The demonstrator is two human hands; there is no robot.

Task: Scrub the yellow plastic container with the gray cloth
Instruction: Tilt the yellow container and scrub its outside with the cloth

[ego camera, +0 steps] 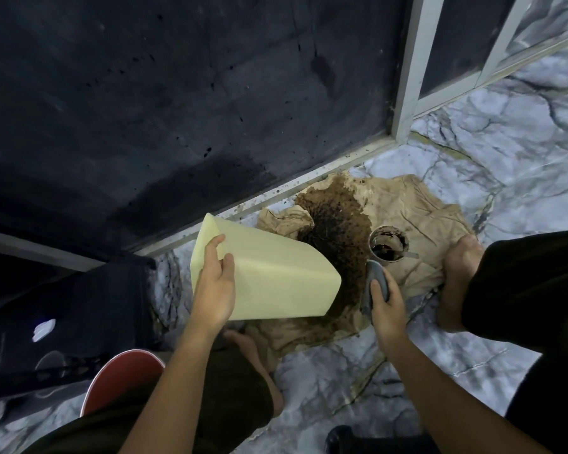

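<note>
The yellow plastic container (pixel 276 273) is tipped on its side above a stained brown paper sheet (pixel 407 208), its mouth turned away toward the dark wet patch. My left hand (pixel 215 290) grips the container by its near base edge, thumb on the side wall. To the right, my right hand (pixel 387 309) holds the balled gray cloth (pixel 376 280) just beside the container's far corner, not touching it. The container's inside is hidden.
A small round cup (pixel 389 244) of dark liquid stands on the paper near the cloth. My bare feet (pixel 459 273) rest on the paper's edges. A red stool (pixel 122 378) is at lower left, a black wall and white door frame (pixel 407 77) behind.
</note>
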